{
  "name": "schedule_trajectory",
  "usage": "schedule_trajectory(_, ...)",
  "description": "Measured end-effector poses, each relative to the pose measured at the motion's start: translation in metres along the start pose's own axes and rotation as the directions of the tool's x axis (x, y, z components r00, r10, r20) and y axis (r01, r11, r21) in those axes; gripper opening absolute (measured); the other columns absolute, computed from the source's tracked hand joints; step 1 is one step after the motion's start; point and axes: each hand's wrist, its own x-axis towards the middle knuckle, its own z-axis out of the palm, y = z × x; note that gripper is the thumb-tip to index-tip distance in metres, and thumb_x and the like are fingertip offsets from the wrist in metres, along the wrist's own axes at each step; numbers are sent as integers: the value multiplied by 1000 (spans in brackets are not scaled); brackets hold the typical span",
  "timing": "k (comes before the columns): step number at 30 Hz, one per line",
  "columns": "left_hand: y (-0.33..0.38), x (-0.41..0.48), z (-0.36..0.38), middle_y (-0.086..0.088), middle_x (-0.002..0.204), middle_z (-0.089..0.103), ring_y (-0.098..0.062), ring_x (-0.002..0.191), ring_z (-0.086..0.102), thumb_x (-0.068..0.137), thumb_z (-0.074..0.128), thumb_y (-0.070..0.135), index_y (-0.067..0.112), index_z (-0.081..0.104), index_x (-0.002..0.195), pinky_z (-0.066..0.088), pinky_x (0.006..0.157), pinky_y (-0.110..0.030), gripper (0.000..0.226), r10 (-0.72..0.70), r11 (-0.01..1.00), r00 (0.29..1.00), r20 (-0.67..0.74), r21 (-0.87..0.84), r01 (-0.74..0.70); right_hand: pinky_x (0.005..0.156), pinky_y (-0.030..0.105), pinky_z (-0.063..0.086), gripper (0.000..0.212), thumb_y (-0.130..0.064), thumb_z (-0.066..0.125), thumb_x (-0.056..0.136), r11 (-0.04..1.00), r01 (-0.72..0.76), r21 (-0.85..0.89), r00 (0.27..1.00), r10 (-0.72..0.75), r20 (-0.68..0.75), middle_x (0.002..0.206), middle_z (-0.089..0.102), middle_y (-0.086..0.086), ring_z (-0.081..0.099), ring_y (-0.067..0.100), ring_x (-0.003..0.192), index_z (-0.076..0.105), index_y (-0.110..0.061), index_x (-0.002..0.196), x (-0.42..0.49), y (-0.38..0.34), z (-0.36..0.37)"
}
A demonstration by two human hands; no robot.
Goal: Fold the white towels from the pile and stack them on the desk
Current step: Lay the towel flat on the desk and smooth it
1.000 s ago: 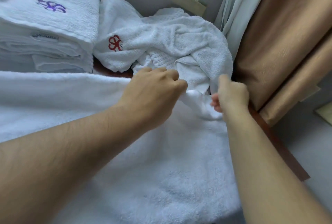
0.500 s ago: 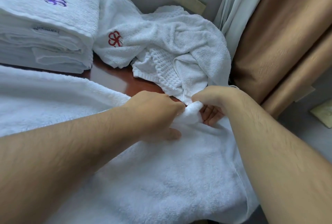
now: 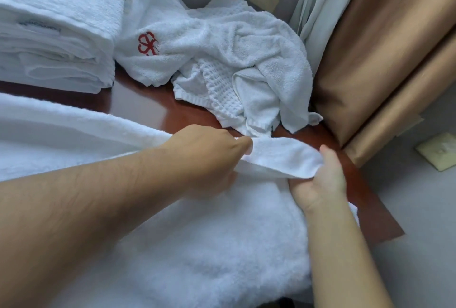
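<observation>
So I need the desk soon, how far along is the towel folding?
Done: a stack of folded towels sits at the desk's far left. In hand: left hand and right hand grip the edge of a large white towel spread in front. Left: the crumpled pile behind it, unfolded.

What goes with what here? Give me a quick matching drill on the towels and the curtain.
Things:
1. folded stack
2. loose pile
3. spread towel
4. curtain

Descriptions:
A. red emblem, crumpled
B. tan, beside the desk's right edge
C. purple emblem, far left
D. edge gripped by left hand and right hand

Pairs: 1-C, 2-A, 3-D, 4-B
</observation>
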Motion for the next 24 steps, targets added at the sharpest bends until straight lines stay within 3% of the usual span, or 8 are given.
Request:
schedule_trajectory(3, 4, 0, -2, 8, 99, 61, -23, 89, 60, 94, 47, 44, 39, 47, 124, 41, 63, -33, 31, 11, 1000, 999, -47, -5, -11, 60, 37, 60, 16, -18, 64, 92, 983, 48, -175, 986, -75, -150, 84, 77, 9, 76, 25, 73, 65, -8, 104, 9, -2, 2)
schedule_trajectory(5, 6, -2, -2, 7, 86, 54, -22, 80, 56, 94, 40, 44, 36, 53, 112, 37, 60, -32, 24, 11, 1000, 995, -96, 7, -11, 55, 34, 58, 13, -17, 66, 86, 976, 87, -200, 966, -131, -222, 70, 75, 5, 75, 23, 64, 63, -9, 97, 15, 2, 10)
schedule_trajectory(9, 3, 0, 3, 8, 106, 50, -22, 106, 50, 91, 42, 50, 35, 54, 118, 40, 79, -35, 33, -33, 996, 988, -148, 76, 45, 57, 35, 59, 22, -16, 65, 83, 987, 85, -138, 991, -99, -93, 85, 78, 12, 76, 28, 72, 67, -4, 100, 29, 10, 25)
schedule_trajectory(12, -5, 3, 4, 1, 124, 48, -25, 116, 43, 86, 47, 60, 31, 44, 130, 39, 97, -42, 53, -202, 967, 973, -108, 136, 215, 54, 29, 56, 18, -14, 65, 83, 980, 142, -137, 989, -146, -23, 75, 77, 5, 76, 23, 68, 68, -6, 99, 41, 12, 39)
schedule_trajectory(17, -12, 6, 6, 1, 114, 54, -24, 103, 55, 91, 48, 50, 25, 46, 122, 44, 78, -39, 40, -261, 959, 952, -161, 74, 275, 54, 24, 54, 20, -18, 65, 84, 945, 195, -261, 980, -197, 19, 74, 76, -1, 75, 17, 69, 66, -6, 100, 49, 13, 56)
schedule_trajectory(19, -13, 7, 5, 2, 112, 53, -23, 97, 58, 93, 51, 43, 24, 47, 123, 43, 69, -36, 35, -262, 963, 953, -151, 29, 269, 59, 23, 50, 25, -24, 62, 88, 827, 227, -515, 969, -247, 31, 92, 76, 2, 71, 18, 78, 65, -4, 101, 50, 9, 56)
schedule_trajectory(21, -14, 7, 4, 3, 108, 53, -22, 91, 58, 93, 52, 32, 24, 50, 119, 46, 66, -37, 27, -255, 964, 954, -159, 34, 263, 66, 26, 43, 37, -34, 52, 95, 535, 195, -822, 939, -343, -1, 113, 68, 8, 64, 22, 92, 63, -8, 119, 51, 5, 47)
schedule_trajectory(24, -14, 7, 4, 3, 104, 53, -22, 90, 57, 92, 50, 31, 25, 51, 114, 45, 65, -36, 23, -256, 964, 956, -142, 37, 264, 82, 31, 39, 52, -37, 44, 100, 401, 73, -913, 925, -369, -88, 131, 61, 17, 58, 34, 116, 55, 2, 133, 48, 6, 28)
